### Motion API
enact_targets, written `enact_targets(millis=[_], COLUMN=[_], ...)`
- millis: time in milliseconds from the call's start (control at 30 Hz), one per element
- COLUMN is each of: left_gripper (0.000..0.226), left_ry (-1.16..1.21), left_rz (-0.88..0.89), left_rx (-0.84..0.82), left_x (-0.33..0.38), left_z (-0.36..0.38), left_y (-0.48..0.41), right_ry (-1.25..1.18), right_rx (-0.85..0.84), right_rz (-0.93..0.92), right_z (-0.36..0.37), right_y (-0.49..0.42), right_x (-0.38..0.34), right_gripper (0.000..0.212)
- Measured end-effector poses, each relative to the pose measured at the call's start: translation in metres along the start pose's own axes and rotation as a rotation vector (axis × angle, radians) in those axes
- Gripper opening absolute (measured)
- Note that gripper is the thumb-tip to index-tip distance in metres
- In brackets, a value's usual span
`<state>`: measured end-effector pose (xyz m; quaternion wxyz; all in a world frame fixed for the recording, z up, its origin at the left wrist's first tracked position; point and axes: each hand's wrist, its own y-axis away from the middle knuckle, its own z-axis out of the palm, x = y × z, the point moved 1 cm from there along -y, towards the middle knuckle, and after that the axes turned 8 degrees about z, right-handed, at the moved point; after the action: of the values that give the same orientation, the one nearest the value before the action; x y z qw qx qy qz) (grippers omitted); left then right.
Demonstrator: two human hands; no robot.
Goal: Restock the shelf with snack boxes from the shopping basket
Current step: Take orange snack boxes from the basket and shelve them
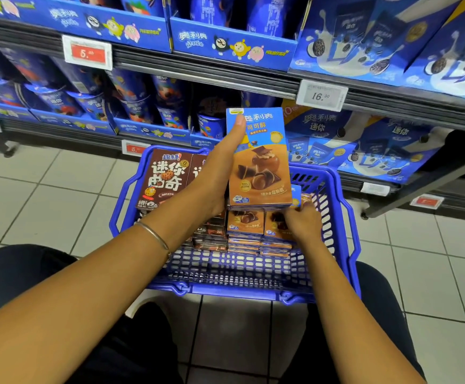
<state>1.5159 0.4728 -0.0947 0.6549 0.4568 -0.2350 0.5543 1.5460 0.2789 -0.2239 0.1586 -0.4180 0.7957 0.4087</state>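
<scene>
Head view: the orange snack box (259, 162) looks like light, stiff card with slick print, so clamp the flat faces, not the corners. Your left hand (220, 173) has it up over the basket (225, 291), thumb pressed flat on the front. Your right hand (302, 221) is down on the stacked boxes (245, 223) in the basket; can't tell if it's pinching one.

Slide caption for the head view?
Left hand holds a snack box over the blue basket; right hand touches boxes inside.
</scene>
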Motion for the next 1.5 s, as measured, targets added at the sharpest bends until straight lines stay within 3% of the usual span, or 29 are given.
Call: enact_targets(millis=[133,267,567,733,1167,1500], left_gripper=[0.071,0.077,0.086,0.078,0.082,0.084], left_ry=[0.190,0.224,0.282,0.261,0.210,0.138], left_rz=[-0.073,-0.084,-0.099,-0.108,-0.027,0.001], left_rx=[-0.023,-0.014,0.065,0.100,0.123,0.016], left_x=[-0.002,-0.003,-0.005,-0.007,0.004,-0.009], left_z=[-0.004,-0.007,-0.013,-0.014,-0.028,-0.020], left_y=[0.000,-0.002,-0.006,-0.010,-0.027,-0.032], right_ry=[0.087,-0.030,-0.181,-0.395,-0.856,-0.863], right_rx=[0.009,-0.001,0.176,0.118,-0.053,-0.233], right_rz=[-0.048,-0.044,-0.091,-0.125,-0.317,-0.378], right_z=[0.016,0.024,0.017,-0.009,-0.095,-0.081], right_y=[0.001,0.002,0.006,0.011,0.073,0.116], right_x=[0.012,0.018,0.016,0.007,-0.084,-0.120], right_gripper=[0.062,0.069,0.036,0.026,0.035,0.029])
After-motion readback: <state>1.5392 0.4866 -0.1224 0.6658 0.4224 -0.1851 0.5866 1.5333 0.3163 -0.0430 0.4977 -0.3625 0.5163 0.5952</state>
